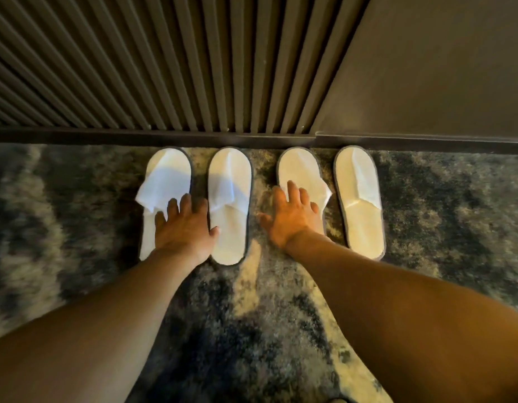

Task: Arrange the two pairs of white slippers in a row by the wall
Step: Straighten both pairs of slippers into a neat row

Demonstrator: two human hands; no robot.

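Observation:
Several white slippers with grey edges lie side by side on the carpet, toes against the wall's base. The far-left slipper [166, 175] and its neighbour [230, 181] form the left pair. The third slipper [300, 170] and the far-right slipper [359, 196] form the right pair. My left hand [183, 228] lies flat, fingers spread, over the heel of the far-left slipper, its thumb touching the second one. My right hand [294, 218] rests flat with fingers apart on the third slipper, hiding its heel.
A dark slatted wall panel [164, 68] and a plain dark panel [426, 68] rise behind a dark baseboard [252, 139]. The mottled grey carpet [455, 199] stretches to both sides and toward me.

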